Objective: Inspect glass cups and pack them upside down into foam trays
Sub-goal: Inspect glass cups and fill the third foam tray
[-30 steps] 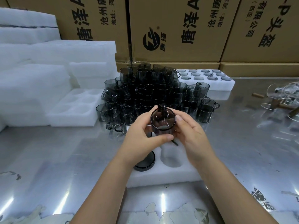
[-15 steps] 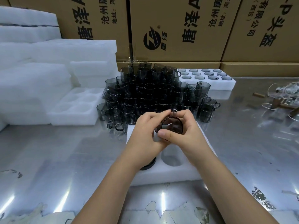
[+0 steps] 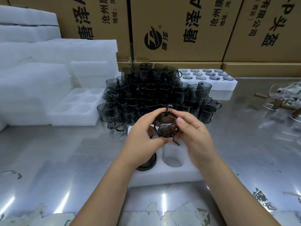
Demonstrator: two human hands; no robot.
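Where we worked: a steel table point(image 3: 57, 160) carried everything.
Cartons point(image 3: 179, 22): brown and printed, they stood in a row along the far edge.
Foam point(image 3: 40, 70): white blocks lay stacked at far left.
Pile point(image 3: 151, 88): dark glass cups sat heaped mid-table, just behind our hands.
Near tray point(image 3: 171, 175): white foam, it lay under our hands. One pocket point(image 3: 172, 157) showed bare foam, and a packed cup point(image 3: 147, 165) sat base-up in the pocket to its left.
Left tray point(image 3: 73, 111): it lay just left of the pile, its pockets showing white.
Far tray point(image 3: 231, 85): it lay right of the pile, with cup bases showing in its pockets.
Hands: we had our left hand point(image 3: 143, 136) and right hand point(image 3: 195, 136) close together, both clamped on one cup.
Cup point(image 3: 166, 126): we held it between thumbs and fingers above the near tray, one round end toward us and its handle point(image 3: 169, 108) uppermost.
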